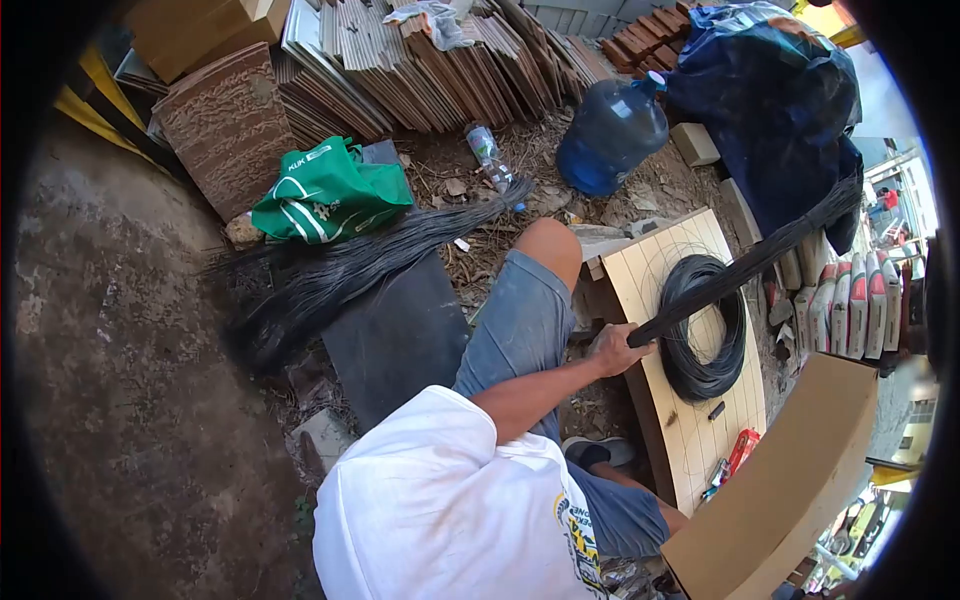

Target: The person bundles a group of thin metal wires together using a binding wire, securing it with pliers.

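The tabletop point(640, 290) is pale wood scored with thin dark lines. A coil of black wire point(738, 345) lies flat on it, reaching close to the right edge, with fine loose strands curving toward the far edge. A short black piece point(717, 411) sits just beside the coil's near side. Nearer the bottom right corner lie a red item point(742, 450) and a small bluish one point(715, 480), both too small to identify.

right hand out of sight; shirt point(430, 490) cut off below.

Green bag point(335, 195) beside brown tile point(222, 125); blue jug point(612, 138) near pale block point(695, 145).
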The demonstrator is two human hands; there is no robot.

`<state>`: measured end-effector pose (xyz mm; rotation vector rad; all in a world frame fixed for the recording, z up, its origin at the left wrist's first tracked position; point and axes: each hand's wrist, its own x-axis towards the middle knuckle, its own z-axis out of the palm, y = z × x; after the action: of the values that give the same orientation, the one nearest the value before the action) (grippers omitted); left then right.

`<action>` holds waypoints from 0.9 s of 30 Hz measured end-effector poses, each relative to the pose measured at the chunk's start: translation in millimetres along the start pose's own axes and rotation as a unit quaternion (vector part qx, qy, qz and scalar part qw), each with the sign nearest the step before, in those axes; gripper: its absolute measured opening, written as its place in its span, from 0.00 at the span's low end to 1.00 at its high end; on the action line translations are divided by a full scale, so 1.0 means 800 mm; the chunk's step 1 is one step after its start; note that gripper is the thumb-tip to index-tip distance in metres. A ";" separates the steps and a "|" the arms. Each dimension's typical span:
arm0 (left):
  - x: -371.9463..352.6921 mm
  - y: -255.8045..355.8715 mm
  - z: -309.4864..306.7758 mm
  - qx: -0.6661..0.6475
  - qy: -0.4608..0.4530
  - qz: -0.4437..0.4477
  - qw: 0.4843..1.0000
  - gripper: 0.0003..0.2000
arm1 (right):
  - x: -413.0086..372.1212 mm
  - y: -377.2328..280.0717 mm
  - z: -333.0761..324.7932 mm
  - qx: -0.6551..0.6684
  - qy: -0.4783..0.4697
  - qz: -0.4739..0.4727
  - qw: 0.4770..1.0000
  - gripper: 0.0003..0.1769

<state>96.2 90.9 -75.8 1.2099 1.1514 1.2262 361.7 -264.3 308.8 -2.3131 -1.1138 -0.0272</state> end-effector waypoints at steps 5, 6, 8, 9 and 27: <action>-0.002 -0.028 -0.003 0.020 0.041 -0.035 0.998 0.21 | 0.109 -0.142 0.114 0.054 -0.120 -0.293 0.947 0.23; -0.003 -0.025 -0.008 0.009 0.051 -0.059 0.997 0.22 | 0.124 -0.178 0.143 0.152 -0.183 -0.221 0.946 0.18; 0.026 -0.098 0.035 -0.026 0.047 0.194 0.979 0.23 | 0.124 -0.274 0.208 0.162 -0.259 -0.260 0.916 0.20; 0.027 -0.097 0.035 -0.027 0.055 0.202 0.978 0.23 | 0.109 -0.327 0.258 0.152 -0.237 -0.336 0.899 0.19; 0.015 -0.024 -0.080 -0.079 0.048 -0.081 0.992 0.23 | 0.045 -0.881 0.791 0.280 -0.454 -0.358 0.766 0.20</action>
<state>33.3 104.6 -97.0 0.9305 1.1763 1.2374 -263.7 424.1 125.5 -1.1841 -2.0503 1.0788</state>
